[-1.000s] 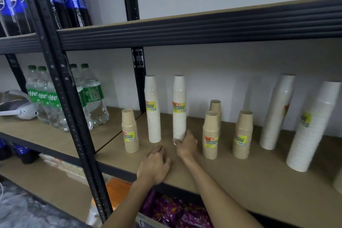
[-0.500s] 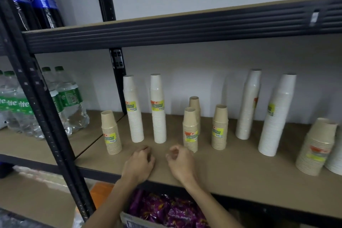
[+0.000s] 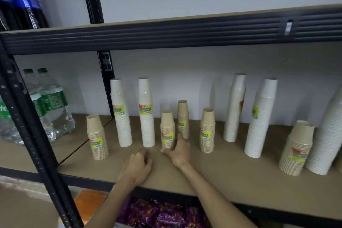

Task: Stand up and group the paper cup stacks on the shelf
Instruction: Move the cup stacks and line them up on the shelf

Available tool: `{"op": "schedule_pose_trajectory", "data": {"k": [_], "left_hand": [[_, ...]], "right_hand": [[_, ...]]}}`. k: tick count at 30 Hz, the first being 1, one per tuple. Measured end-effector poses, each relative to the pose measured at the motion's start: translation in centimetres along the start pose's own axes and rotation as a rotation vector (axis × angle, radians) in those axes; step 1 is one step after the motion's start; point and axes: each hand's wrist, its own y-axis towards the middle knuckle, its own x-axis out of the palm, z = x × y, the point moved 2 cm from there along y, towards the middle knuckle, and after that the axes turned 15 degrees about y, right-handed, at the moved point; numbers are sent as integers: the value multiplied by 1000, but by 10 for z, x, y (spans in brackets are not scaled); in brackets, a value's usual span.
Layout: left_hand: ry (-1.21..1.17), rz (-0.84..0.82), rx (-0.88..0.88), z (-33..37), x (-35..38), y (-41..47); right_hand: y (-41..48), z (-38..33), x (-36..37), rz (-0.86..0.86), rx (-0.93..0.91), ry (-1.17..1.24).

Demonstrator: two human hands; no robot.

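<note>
Several paper cup stacks stand upright on the brown shelf [image 3: 222, 177]. From the left: a short brown stack [image 3: 97, 138], two tall white stacks [image 3: 121, 114] [image 3: 147, 114], then three short brown stacks. My right hand [image 3: 180, 152] wraps the base of the front brown stack [image 3: 167, 127], thumb in front and forefinger up its right side. Just behind it stands another brown stack [image 3: 182, 114], and a third [image 3: 207, 129] is to the right. My left hand [image 3: 137, 166] rests curled on the shelf, holding nothing. Farther right are two tall white stacks [image 3: 234, 107] [image 3: 261, 118] and a wide brown stack [image 3: 298, 146].
A large white stack [image 3: 327, 135] leans at the right edge. Green-labelled water bottles [image 3: 53, 105] stand on the neighbouring shelf, behind a black upright post [image 3: 27, 116]. The upper shelf beam [image 3: 166, 33] hangs low overhead. Purple packets [image 3: 157, 213] lie on the shelf below.
My right hand let go of the tall white stack's base, drew back, then went right onto the front brown stack. The left hand stayed on the shelf. The view shifted right.
</note>
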Motion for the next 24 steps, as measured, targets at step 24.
{"op": "schedule_pose_trajectory", "data": {"k": [24], "left_hand": [[13,21,11,35,25,-3]], "right_hand": [[119,-102,-66,-144,-212,-594]]}}
